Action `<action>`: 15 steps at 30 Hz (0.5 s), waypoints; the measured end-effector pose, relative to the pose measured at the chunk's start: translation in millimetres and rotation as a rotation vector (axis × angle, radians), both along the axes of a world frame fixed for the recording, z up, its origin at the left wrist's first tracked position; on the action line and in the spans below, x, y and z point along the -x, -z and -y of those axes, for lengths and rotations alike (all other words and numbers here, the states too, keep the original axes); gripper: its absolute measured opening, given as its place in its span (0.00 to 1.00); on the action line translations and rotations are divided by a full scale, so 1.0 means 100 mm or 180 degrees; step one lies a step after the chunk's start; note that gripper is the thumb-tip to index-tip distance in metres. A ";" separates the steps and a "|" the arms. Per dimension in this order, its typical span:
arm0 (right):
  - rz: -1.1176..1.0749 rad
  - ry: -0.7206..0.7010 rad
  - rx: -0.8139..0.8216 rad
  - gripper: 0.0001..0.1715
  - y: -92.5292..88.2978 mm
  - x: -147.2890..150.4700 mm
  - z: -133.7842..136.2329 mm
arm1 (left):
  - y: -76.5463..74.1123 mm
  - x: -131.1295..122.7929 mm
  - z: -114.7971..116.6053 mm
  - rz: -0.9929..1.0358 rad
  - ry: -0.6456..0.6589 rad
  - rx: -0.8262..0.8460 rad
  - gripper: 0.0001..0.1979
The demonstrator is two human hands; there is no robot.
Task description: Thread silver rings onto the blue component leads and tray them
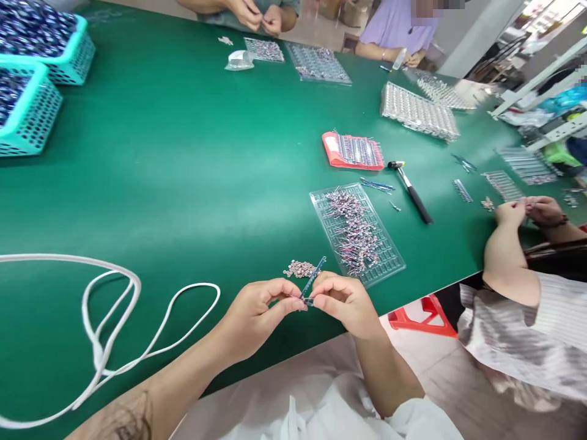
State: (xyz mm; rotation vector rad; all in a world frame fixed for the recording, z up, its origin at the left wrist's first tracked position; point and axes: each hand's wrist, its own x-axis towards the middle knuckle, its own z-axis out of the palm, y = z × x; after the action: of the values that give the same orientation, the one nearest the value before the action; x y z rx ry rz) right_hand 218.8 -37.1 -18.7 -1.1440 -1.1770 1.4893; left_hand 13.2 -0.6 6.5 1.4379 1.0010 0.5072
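Over the table's near edge, my left hand [261, 311] pinches the lower end of a narrow blue strip [315, 272], which looks like a circuit-board strip and slants up to the right. Thumb and fingertips of my right hand [346, 302] are closed at the same end, against a small dark piece too tiny to name. Just behind my fingers lies a pile of small round metallic pieces [299, 268]. A clear plastic tray [389, 260] to the right carries many small parts with wire leads [355, 238].
A black-handled hammer [416, 198], loose blue strips [376, 185] and a red-wrapped bundle [353, 151] lie beyond the tray. A white cable [132, 293] loops at left; turquoise baskets [39, 116] stand behind it. Co-workers' hands [527, 211] work at right and across the green table [206, 153].
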 end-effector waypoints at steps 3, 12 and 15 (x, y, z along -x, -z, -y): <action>-0.0059 -0.0036 0.0013 0.07 -0.03 -0.01 0.02 | -0.02 0.01 -0.01 0.0092 0.0129 -0.0062 0.10; 0.0252 -0.0048 -0.0227 0.07 -0.08 -0.01 0.09 | 0.02 0.01 0.00 0.0405 0.0364 0.0288 0.07; 0.0634 -0.0036 -0.0408 0.05 -0.10 -0.09 0.10 | 0.03 -0.01 0.00 0.0438 0.0098 0.0514 0.07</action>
State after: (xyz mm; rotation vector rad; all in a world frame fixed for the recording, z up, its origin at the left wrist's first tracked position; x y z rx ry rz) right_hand 228.0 -47.2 -8.8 -1.2199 -1.3956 1.3106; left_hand 14.3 -0.1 3.4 1.2557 0.8883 0.4850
